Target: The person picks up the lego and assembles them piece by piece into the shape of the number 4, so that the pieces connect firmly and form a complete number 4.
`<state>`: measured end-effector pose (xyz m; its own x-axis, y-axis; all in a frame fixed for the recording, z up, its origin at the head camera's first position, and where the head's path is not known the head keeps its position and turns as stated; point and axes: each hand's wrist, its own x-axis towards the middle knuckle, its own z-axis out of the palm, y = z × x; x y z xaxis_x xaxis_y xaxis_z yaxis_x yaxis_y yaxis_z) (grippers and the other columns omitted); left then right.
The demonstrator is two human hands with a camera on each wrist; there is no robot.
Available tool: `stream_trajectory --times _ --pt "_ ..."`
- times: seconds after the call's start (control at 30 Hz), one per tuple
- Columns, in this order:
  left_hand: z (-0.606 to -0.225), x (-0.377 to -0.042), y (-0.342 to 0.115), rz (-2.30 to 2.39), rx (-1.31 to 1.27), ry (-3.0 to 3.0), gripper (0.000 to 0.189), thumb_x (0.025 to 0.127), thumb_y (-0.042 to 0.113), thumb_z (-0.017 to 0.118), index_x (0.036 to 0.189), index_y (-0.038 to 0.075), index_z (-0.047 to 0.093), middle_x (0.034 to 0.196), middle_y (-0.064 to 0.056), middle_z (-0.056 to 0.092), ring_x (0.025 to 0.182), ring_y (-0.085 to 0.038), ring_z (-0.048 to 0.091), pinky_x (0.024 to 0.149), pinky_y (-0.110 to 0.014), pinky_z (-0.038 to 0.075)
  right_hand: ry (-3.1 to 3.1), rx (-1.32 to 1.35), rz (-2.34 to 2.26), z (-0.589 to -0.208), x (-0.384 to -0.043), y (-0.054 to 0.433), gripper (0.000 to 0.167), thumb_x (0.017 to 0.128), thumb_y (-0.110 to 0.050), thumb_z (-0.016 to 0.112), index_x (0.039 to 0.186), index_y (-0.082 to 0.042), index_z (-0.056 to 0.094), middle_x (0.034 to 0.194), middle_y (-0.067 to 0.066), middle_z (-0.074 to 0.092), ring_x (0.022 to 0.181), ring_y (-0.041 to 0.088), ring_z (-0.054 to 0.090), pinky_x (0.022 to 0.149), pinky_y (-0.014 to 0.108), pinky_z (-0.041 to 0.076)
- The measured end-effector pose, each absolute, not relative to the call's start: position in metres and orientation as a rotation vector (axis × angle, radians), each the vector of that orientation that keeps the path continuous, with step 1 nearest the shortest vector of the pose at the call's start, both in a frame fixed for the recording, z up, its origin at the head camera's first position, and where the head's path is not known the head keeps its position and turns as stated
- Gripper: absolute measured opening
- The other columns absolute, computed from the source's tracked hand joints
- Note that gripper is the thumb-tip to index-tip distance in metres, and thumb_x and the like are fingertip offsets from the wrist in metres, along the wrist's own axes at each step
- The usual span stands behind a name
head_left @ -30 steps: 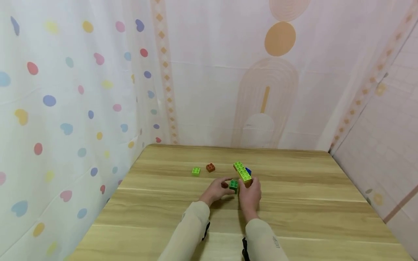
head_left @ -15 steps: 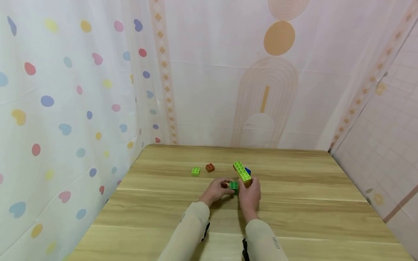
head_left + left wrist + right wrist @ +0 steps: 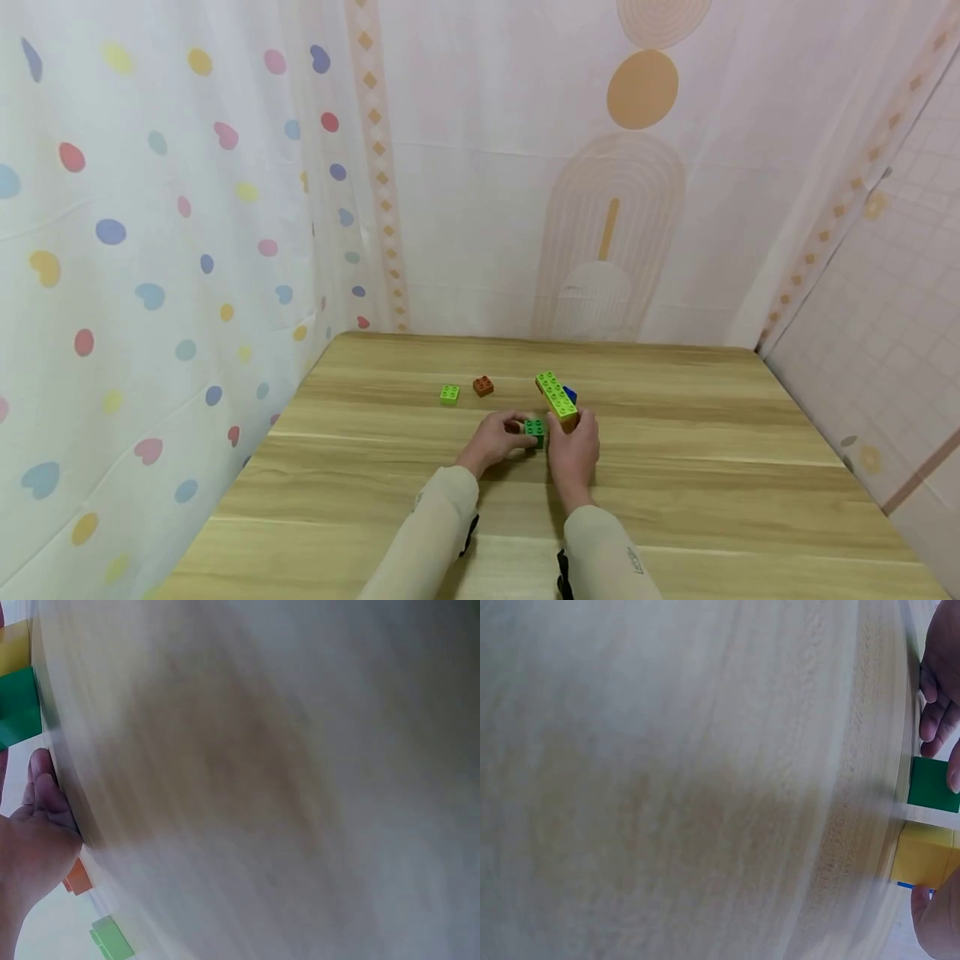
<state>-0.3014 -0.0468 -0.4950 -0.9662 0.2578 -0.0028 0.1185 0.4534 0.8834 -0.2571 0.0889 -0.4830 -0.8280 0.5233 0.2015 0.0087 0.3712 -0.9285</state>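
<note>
1. The green four-stud brick [image 3: 534, 431] is sitting slightly farther left than half a second ago, and the left hand [image 3: 498, 438] is shifting with it.
2. That hand is pinching the brick, its thumb lying along the near side and a finger reaching the far side; in the right wrist view, a thumb tip is showing against the brick's face.
3. The right hand [image 3: 576, 446] is staying practically where it was, gripping the near end of the long lime-topped brick stack [image 3: 557, 394] between thumb and fingers.
4. Under the lime layer, a yellow block [image 3: 921, 855] is showing at the near end of the stack.
5. The green brick is standing just left of the stack's near end, low over the wooden table [image 3: 690, 467], and a narrow gap is separating the two in the right wrist view.
6. For the work in hand, this is looking like a small repositioning: the brick and the stack are remaining separate pieces.
7. A blue brick [image 3: 571, 393] is peeking out beside the stack; whether it is attached cannot be told.
8. Farther left, the reddish-brown brick [image 3: 483, 386] and the small lime brick [image 3: 449, 394] are lying unmoved, out of either hand's grasp.
</note>
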Motion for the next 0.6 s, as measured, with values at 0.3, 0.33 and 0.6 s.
stream_trajectory --times 0.3,0.33,0.6 --pt "-0.4934 -0.3004 -0.0510 1.535 0.331 2.546 0.028 0.085 0.018 0.081 0.109 0.009 0.071 0.107 -0.008 0.065 0.099 -0.022 0.059 0.082 -0.037 0.050 -2.169 -0.462 1.497 -0.4843 -0.2565 0.0889 0.039 0.092 -0.020 0.074 0.117 0.002 0.054 0.113 0.020 0.059 0.105 0.036 0.059 0.091 0.052 0.045" --pt "-0.4929 -0.3003 -0.0514 1.538 0.335 2.544 0.029 0.084 0.018 0.081 0.110 0.008 0.071 0.107 -0.008 0.065 0.099 -0.022 0.059 0.082 -0.037 0.050 -2.170 -0.460 1.498 -0.4844 -0.2566 0.0891 0.039 0.092 -0.019 0.073 0.118 0.002 0.054 0.114 0.020 0.059 0.105 0.036 0.059 0.091 0.052 0.046" --pt "-0.4891 -0.2986 -0.0555 1.581 0.311 2.534 0.030 0.086 0.018 0.080 0.113 0.007 0.071 0.103 -0.004 0.068 0.093 -0.017 0.061 0.080 -0.035 0.051 -2.178 -0.430 1.515 -0.4845 -0.2556 0.0922 0.037 0.093 -0.020 0.072 0.118 0.001 0.054 0.114 0.020 0.060 0.105 0.035 0.059 0.091 0.051 0.046"
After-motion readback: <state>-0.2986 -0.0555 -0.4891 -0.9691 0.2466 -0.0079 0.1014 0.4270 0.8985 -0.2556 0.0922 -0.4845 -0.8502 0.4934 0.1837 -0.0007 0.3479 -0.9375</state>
